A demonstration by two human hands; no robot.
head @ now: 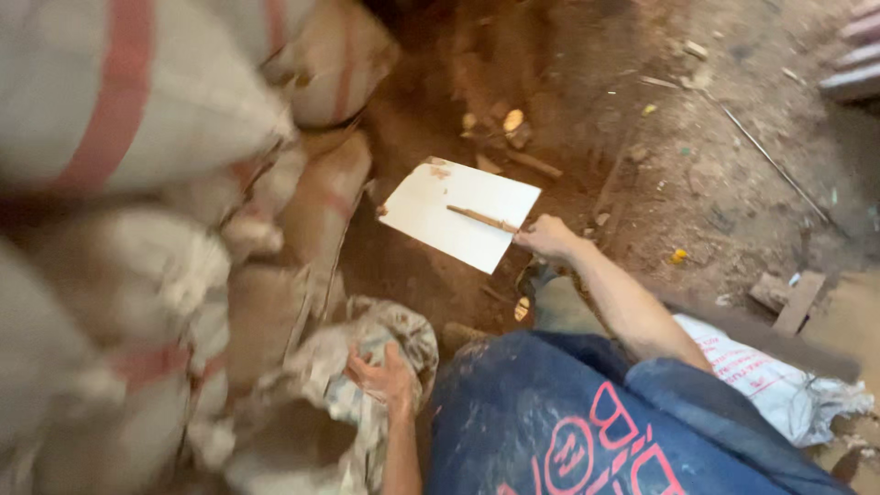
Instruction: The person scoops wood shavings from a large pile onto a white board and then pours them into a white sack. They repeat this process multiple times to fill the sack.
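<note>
**Two hands at work among sacks on a dirt floor**

The right hand [547, 236] reaches forward and closes around the near end of a thin brown stick [483, 218]. The stick lies flat across a white board [440, 206], and the hand is at the lower right edge of this board. The board rests tilted on the brown dirt floor [697, 183], just beside a pile of sacks.

The left hand [385, 378] is lower in the view, with the fingers spread open. It presses on the crumpled mouth of a dirty white sack [321, 403], and it does not close around the fabric, as far as I can see.

On the left, several full sacks with red stripes [128, 101] are stacked; they look blurred. The person wears a blue garment with red print [550, 422]. On the right lies another white bag [779, 380] beside a wooden block [788, 298]. Small scraps lie scattered on the floor.
</note>
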